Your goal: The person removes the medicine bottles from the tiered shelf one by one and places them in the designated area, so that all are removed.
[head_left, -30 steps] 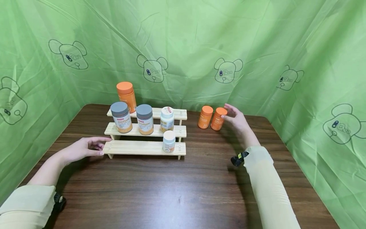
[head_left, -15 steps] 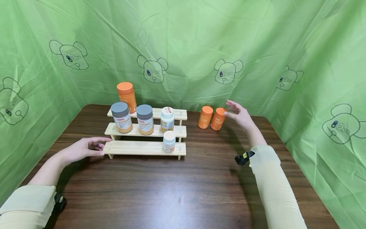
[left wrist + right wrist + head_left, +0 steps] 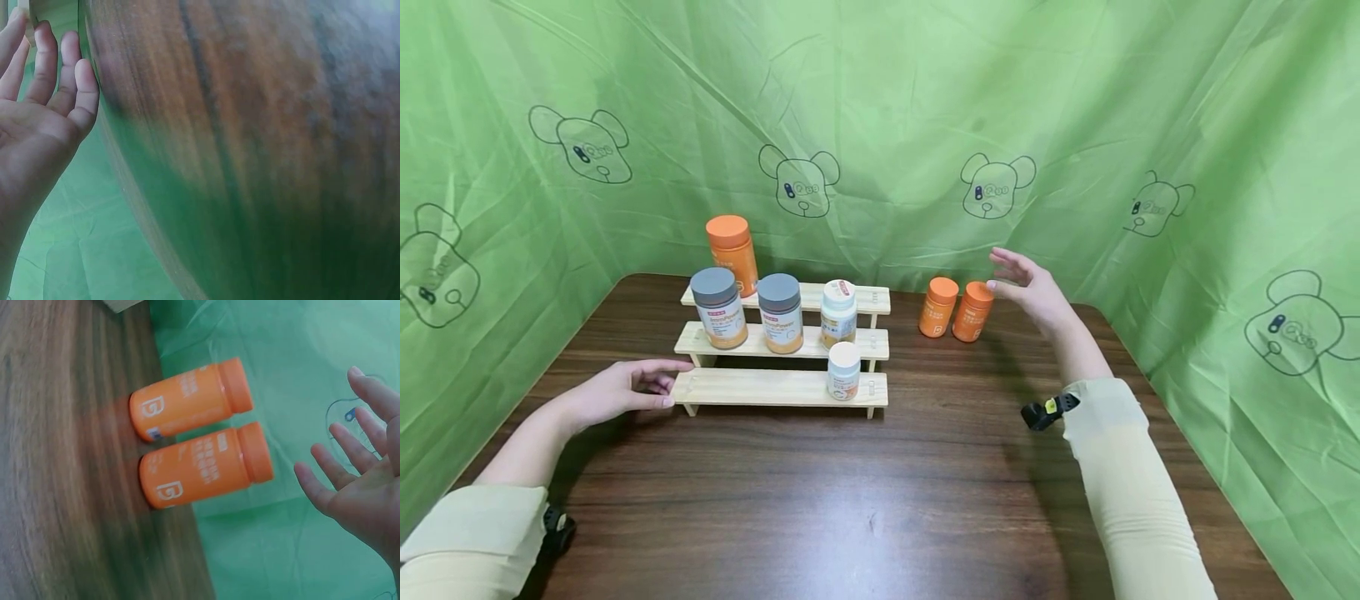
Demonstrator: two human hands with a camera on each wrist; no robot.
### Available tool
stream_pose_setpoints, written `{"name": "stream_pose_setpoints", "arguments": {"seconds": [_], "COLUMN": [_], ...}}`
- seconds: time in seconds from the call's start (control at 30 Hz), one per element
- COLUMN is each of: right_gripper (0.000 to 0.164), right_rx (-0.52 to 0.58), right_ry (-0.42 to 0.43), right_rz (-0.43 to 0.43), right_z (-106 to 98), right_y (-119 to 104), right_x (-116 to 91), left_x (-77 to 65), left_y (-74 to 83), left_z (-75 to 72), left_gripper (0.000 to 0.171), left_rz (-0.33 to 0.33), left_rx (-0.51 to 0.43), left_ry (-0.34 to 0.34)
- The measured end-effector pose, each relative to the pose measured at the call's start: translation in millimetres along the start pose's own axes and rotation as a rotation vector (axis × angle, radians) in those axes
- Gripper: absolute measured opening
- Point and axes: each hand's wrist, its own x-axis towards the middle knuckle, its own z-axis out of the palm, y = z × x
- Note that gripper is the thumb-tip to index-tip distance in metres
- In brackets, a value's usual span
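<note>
My left hand (image 3: pixel 617 390) is at the left end of a three-tier wooden display rack (image 3: pixel 752 387). Its thumb and index finger hold the lowest step from front and back; in the left wrist view the other fingers are loosely bent. Two small orange supplement bottles, a left one (image 3: pixel 938 307) and a right one (image 3: pixel 973 312), stand upright side by side on the table, right of the rack. Close by the right bottle's cap, my right hand (image 3: pixel 1033 287) is raised with loosely spread fingers and nothing in it. The right wrist view shows a gap between its fingertips and both bottles (image 3: pixel 209 465).
On the rack stand a large orange bottle (image 3: pixel 732 254) at top left, two grey-capped jars (image 3: pixel 720 308) and a white-capped bottle (image 3: pixel 838 315) on the middle step, and a small white bottle (image 3: pixel 844 372) on the lowest. Green cloth (image 3: pixel 895 125) encloses the brown table (image 3: pixel 820 500).
My right hand has drawn back from the right orange bottle, moving right and upward, and that bottle has shifted slightly left toward its neighbour. The left hand and the rack keep their place.
</note>
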Motion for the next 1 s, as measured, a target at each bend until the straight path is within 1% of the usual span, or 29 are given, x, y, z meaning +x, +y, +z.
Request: {"name": "stream_pose_setpoints", "arguments": {"seconds": [0.2,0.4,0.57,0.7,0.87,1.0], "right_gripper": [0.066,0.064,0.062,0.058,0.056,0.055], "right_rx": [0.044,0.091,0.136,0.17,0.219,0.22], "right_ry": [-0.02,-0.026,-0.003,0.018,0.037,0.043], "right_rz": [-0.032,-0.071,-0.112,-0.156,-0.194,-0.211], "right_z": [2.3,7.8,14.4,21.1,31.1,39.0], "right_y": [-9.9,-15.8,-16.9,-22.0,-33.4,-47.3], "right_x": [-0.5,1.0,6.4,8.6,7.9,5.6], "left_x": [0.1,0.3,-0.2,-0.3,-0.3,-0.5], "left_y": [-2.1,-1.8,-0.1,1.6,1.8,1.8], "left_z": [0.2,0.4,-0.1,0.1,0.3,0.3], "left_gripper": [0.056,0.057,0.057,0.057,0.057,0.057], "left_rz": [0.016,0.014,-0.001,-0.005,-0.006,-0.01], "left_rx": [-0.004,0.002,0.016,0.006,-0.006,-0.001], "left_ry": [-0.001,-0.001,-0.001,-0.003,-0.006,-0.003]}}
